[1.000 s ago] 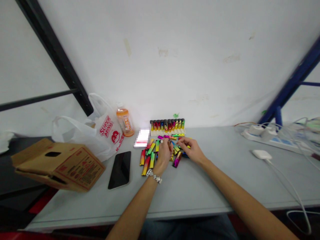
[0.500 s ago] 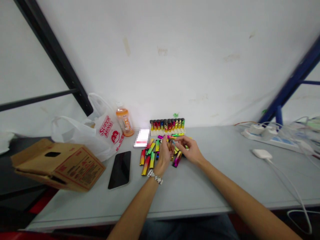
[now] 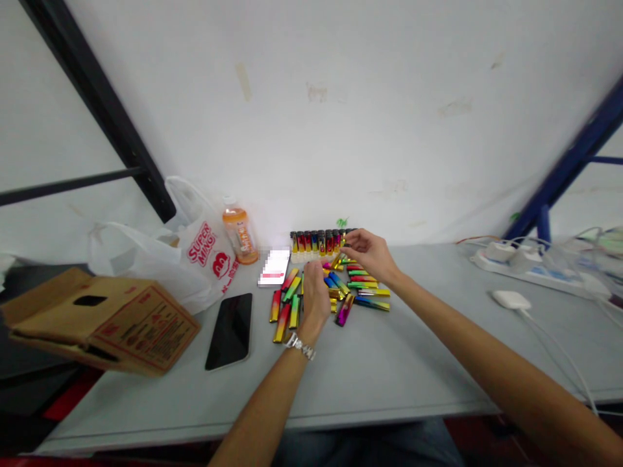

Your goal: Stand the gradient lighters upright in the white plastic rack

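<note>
Shiny multicoloured lighters (image 3: 367, 285) lie loosely spread over the grey table. Behind them, against the wall, a row of lighters (image 3: 314, 242) stands upright with black tops up, in a pale rack (image 3: 302, 258). My right hand (image 3: 372, 254) is at the right end of this row, its fingertips pinched on a tilted gold lighter (image 3: 337, 260). Over the left part of the loose lighters is my left hand (image 3: 316, 298), with a metal-band watch (image 3: 300, 346) on its wrist. Its fingers are curled in, and the hand itself hides whatever they hold.
Left of the lighters are a phone with a lit screen (image 3: 274, 267), a dark phone (image 3: 230, 331), an orange drink bottle (image 3: 240, 237), a white plastic bag (image 3: 199, 272) and an open cardboard box (image 3: 141, 324). To the right lie a white charger (image 3: 511, 300) and a power strip (image 3: 540, 275).
My hands have moved apart. The right has gone up and away to the row's right end with a lighter, uncovering loose lighters; the left stays near its place.
</note>
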`<state>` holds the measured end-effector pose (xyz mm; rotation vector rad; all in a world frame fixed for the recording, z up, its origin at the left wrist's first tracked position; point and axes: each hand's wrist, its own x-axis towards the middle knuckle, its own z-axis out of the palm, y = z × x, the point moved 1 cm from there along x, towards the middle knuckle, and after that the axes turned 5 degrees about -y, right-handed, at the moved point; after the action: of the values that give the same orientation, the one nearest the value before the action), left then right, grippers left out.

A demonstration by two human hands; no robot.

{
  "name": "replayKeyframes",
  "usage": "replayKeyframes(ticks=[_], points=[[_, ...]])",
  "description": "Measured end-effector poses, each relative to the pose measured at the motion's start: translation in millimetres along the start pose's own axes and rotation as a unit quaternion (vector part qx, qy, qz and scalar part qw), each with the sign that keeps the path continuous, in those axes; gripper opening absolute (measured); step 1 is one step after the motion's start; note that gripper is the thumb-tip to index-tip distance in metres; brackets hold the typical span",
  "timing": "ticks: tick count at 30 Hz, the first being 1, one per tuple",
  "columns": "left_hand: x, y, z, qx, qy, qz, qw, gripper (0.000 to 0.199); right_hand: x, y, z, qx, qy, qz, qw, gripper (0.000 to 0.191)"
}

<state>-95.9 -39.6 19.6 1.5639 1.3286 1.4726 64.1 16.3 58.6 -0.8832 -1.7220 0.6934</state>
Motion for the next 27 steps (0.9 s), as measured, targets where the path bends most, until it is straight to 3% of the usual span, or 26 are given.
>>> replayKeyframes(ticks=[4,13,19,22,27], points=[[2,0,-7.8,0.043,0.032,0.057,0.997,0.04,37,23,-8,-0.159,-0.037,-0.019,0.986,0.016],[6,-7,-10.5,0.049,0.045,0.057,0.996,0.035,70,57,3,-0.241,-0.102,-0.009,0.965,0.004],[6,-3,-13.2,0.032,0.07,0.046,0.996,0.033,66,61,4,-0.347,-0.1,-0.019,0.932,0.018],[6,-1,-14.0,0.026,0.077,0.041,0.996,0.034,53,55,5,-0.416,-0.089,-0.005,0.905,0.031],[8,0,-17.3,0.023,0.094,0.044,0.994,0.033,30,38,13,-0.455,-0.126,-0.026,0.881,0.045]])
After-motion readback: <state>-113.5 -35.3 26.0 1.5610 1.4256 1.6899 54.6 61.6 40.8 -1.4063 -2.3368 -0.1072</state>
